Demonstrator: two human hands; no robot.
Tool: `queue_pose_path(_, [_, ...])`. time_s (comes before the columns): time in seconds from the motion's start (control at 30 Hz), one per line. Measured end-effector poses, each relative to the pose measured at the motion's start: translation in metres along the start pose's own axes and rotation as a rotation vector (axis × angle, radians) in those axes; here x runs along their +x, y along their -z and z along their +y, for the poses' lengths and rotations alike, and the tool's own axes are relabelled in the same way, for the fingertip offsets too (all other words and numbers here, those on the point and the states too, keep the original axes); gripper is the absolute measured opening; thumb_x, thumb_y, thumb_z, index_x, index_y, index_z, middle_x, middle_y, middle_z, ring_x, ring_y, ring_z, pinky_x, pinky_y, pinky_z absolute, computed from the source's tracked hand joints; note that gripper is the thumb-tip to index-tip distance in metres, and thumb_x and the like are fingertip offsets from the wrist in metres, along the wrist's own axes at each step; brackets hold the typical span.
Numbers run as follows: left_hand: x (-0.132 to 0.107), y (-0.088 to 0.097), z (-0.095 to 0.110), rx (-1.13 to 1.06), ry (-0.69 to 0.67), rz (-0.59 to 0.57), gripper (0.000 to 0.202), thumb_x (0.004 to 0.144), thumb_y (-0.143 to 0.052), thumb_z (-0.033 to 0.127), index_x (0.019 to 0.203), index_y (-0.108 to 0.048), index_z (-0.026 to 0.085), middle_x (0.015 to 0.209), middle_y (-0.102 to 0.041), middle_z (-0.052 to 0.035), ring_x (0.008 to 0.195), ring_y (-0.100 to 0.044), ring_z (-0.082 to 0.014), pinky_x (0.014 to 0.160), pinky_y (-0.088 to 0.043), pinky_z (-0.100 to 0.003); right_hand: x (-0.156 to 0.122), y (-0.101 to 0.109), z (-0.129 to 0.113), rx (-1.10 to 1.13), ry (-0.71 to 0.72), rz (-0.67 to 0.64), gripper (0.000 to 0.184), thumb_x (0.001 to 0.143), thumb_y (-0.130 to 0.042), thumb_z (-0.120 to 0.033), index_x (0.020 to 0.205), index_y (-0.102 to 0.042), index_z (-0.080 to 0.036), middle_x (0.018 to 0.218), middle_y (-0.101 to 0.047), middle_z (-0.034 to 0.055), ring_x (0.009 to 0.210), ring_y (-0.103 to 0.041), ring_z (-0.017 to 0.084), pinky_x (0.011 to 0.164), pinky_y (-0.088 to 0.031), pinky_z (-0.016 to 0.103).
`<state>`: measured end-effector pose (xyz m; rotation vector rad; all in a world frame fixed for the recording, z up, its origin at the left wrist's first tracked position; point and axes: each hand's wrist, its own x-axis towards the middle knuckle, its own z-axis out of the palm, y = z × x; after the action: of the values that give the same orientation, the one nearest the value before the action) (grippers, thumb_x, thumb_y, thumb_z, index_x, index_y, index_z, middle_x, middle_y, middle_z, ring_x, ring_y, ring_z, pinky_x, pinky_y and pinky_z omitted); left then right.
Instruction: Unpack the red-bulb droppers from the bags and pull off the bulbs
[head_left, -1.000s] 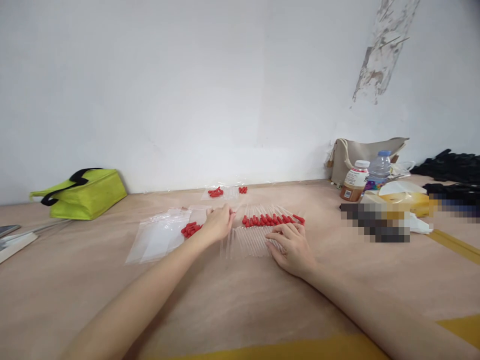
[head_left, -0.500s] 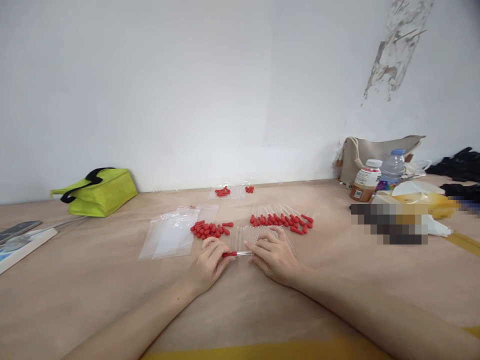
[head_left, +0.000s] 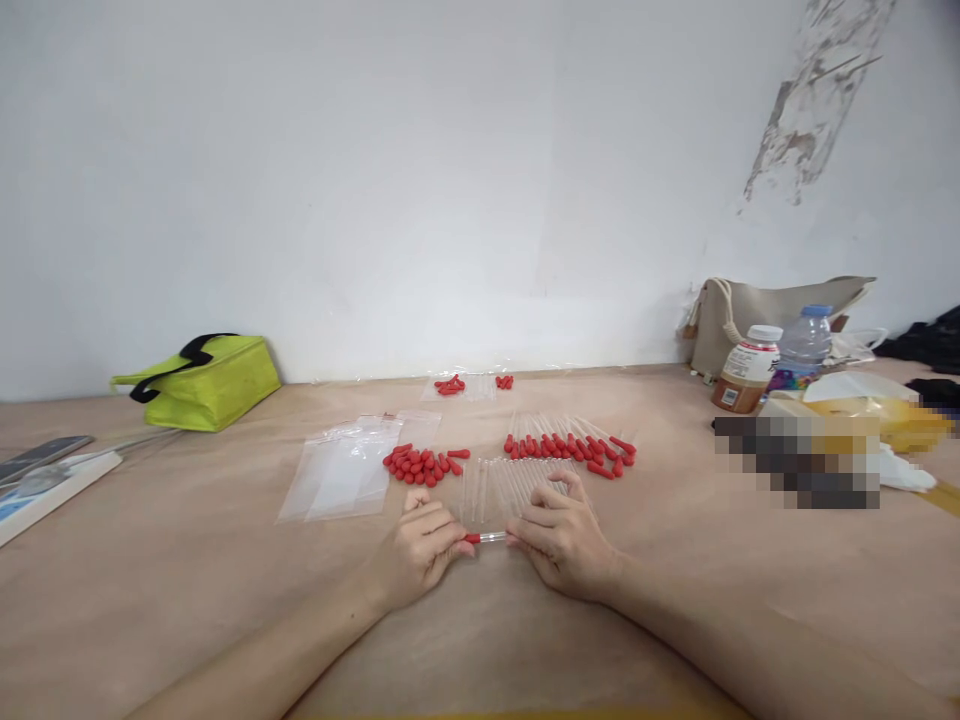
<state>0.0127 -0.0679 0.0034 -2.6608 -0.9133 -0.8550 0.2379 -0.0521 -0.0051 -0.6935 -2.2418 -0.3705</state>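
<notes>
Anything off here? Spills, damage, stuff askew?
Only the wall: a patch of plaster at upper right is peeled and cracked. On the table, the loose red caps lie in a heap, nothing spilled. Left hand and right hand pinch one glass dropper between them.
</notes>
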Motion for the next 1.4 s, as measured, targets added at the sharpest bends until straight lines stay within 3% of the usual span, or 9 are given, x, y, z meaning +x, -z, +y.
queue_pose_path(0.2, [-0.006, 0.001, -0.005, 0.005, -0.024, 0.026, 0.016, 0.086, -0.047, 0.025, 0.077, -0.059, 0.02, 0.06, -0.058, -0.0003, 0.056, -0.047, -0.0124, 0.065, -0.032, -0.032, -0.004, 0.004, 0.004, 0.06, -0.011, 0.027, 0.022, 0.084, -0.046, -0.026, 0.067, -0.06, -0.021, 0.052, -0.055, -0.0046, 0.062, -0.044, 0.01, 0.087, -0.021, 0.036])
queue_pose_path(0.4, [-0.012, 0.005, -0.014, -0.122, 0.115, 0.104, 0.012, 0.085, -0.048, 0.019, 0.084, -0.06, 0.019, 0.069, -0.058, -0.0018, 0.063, -0.051, -0.0127, 0.063, -0.039, -0.028, -0.008, 0.007, 0.018, 0.103, -0.179, 0.042, 0.021, 0.084, -0.048, -0.027, 0.074, -0.065, -0.023, 0.053, -0.057, -0.0027, 0.064, -0.046, 0.012, 0.084, -0.024, 0.035])
queue_pose_path(0.57, [0.0, 0.012, -0.027, -0.214, 0.462, 0.185, 0.022, 0.086, -0.044, 0.025, 0.099, -0.061, 0.021, 0.09, -0.058, -0.0052, 0.085, -0.055, -0.0163, 0.073, -0.044, -0.028, -0.004, 0.006, 0.017, 0.145, -0.261, 0.136, 0.018, 0.083, -0.049, -0.025, 0.086, -0.067, -0.023, 0.06, -0.062, -0.0008, 0.062, -0.048, 0.012, 0.076, -0.027, 0.032])
queue_pose_path(0.63, [0.006, 0.023, -0.045, -0.218, 0.648, 0.208, 0.025, 0.083, -0.044, 0.028, 0.1, -0.061, 0.02, 0.092, -0.058, -0.0056, 0.088, -0.055, -0.0181, 0.076, -0.044, -0.03, 0.002, 0.009, 0.019, 0.144, -0.312, 0.164, 0.02, 0.083, -0.048, -0.022, 0.087, -0.067, -0.023, 0.063, -0.064, -0.0002, 0.063, -0.048, 0.012, 0.075, -0.027, 0.031])
queue_pose_path(0.77, [0.021, 0.047, -0.095, -0.291, 1.002, 0.202, 0.033, 0.072, -0.053, 0.029, 0.103, -0.055, 0.018, 0.079, -0.058, -0.0015, 0.07, -0.057, -0.0152, 0.062, -0.045, -0.025, 0.023, 0.006, 0.027, 0.071, -0.304, 0.151, 0.019, 0.081, -0.049, -0.022, 0.08, -0.068, -0.022, 0.065, -0.065, -0.0001, 0.062, -0.05, 0.011, 0.076, -0.026, 0.031])
queue_pose_path(0.87, [0.032, 0.048, -0.124, -0.256, 1.038, 0.214, 0.036, 0.067, -0.057, 0.031, 0.1, -0.055, 0.016, 0.078, -0.058, -0.0022, 0.067, -0.056, -0.0148, 0.057, -0.042, -0.024, 0.038, -0.007, 0.027, -0.044, -0.199, 0.115, 0.018, 0.079, -0.051, -0.02, 0.069, -0.066, -0.02, 0.059, -0.064, -0.0001, 0.062, -0.049, 0.011, 0.075, -0.024, 0.032])
queue_pose_path(0.97, [0.037, 0.034, -0.137, -0.224, 1.034, 0.2, 0.03, 0.064, -0.058, 0.03, 0.091, -0.058, 0.016, 0.076, -0.059, -0.0024, 0.068, -0.056, -0.0154, 0.058, -0.041, -0.024, 0.043, -0.021, 0.02, -0.151, -0.144, 0.103, 0.017, 0.076, -0.053, -0.018, 0.061, -0.062, -0.019, 0.055, -0.061, -0.0003, 0.063, -0.047, 0.012, 0.076, -0.022, 0.034])
queue_pose_path(1.13, [0.03, 0.017, -0.138, -0.202, 1.027, 0.118, 0.02, 0.058, -0.062, 0.026, 0.076, -0.061, 0.018, 0.071, -0.062, -0.0007, 0.062, -0.054, -0.0149, 0.059, -0.04, -0.025, 0.036, -0.031, 0.011, -0.233, -0.089, 0.083, 0.017, 0.076, -0.053, -0.017, 0.059, -0.057, -0.018, 0.055, -0.059, -0.0002, 0.065, -0.044, 0.013, 0.078, -0.021, 0.036])
queue_pose_path(1.4, [0.026, 0.024, -0.132, -0.263, 1.071, 0.01, 0.014, 0.057, -0.061, 0.03, 0.063, -0.064, 0.018, 0.061, -0.063, -0.0001, 0.059, -0.056, -0.0155, 0.054, -0.039, -0.023, 0.037, -0.036, 0.008, -0.228, -0.107, -0.009, 0.018, 0.076, -0.052, -0.018, 0.058, -0.057, -0.017, 0.057, -0.06, 0.001, 0.067, -0.045, 0.014, 0.078, -0.021, 0.038])
